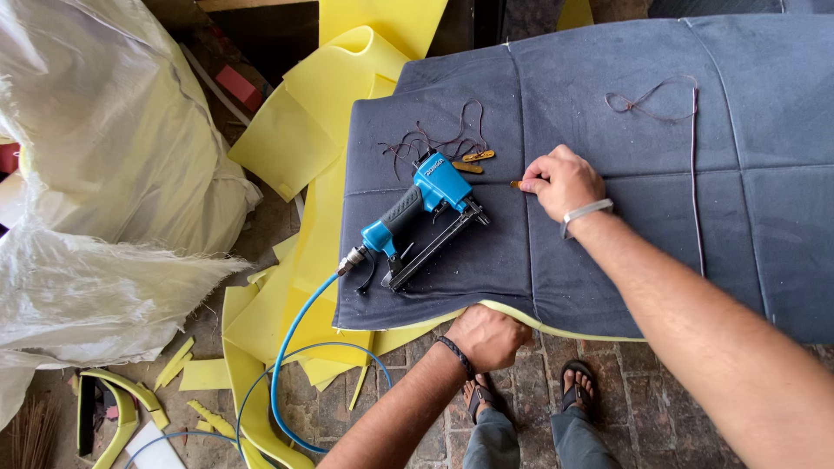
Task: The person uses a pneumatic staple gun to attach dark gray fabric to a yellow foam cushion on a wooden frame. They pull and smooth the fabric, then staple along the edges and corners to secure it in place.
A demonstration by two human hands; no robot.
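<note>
The right hand [563,181] is resting on top of a dark grey quilted cushion [625,252], its fingers curled in and pinching a small orange piece [516,184] against the fabric, right on a stitched seam. A pale band is sitting on that wrist. The left hand [486,336] is gripping the near edge of the cushion, fingers tucked under the rim where a strip of yellow foam [556,323] is showing beneath the grey cover; a dark braided band is circling this wrist.

A blue and black pneumatic staple gun [423,217] is lying on the cushion to the left of the right hand, untouched by either hand, its nose pointing toward the cushion's middle. A blue air hose [291,347] is running from its handle off the cushion's left edge and looping over the brick floor [417,382]. Just beyond the gun, a tangle of dark thread [434,137] is lying with two more small orange pieces [476,160]. A second loop of cord [651,100] is lying farther along the cushion, beyond the right hand.

Left of the cushion, yellow foam offcuts [304,139] are piling up on the floor, and a bulky white woven sack [104,174] is sitting beyond them. The person's sandalled feet [526,395] are standing below the cushion's near edge.
</note>
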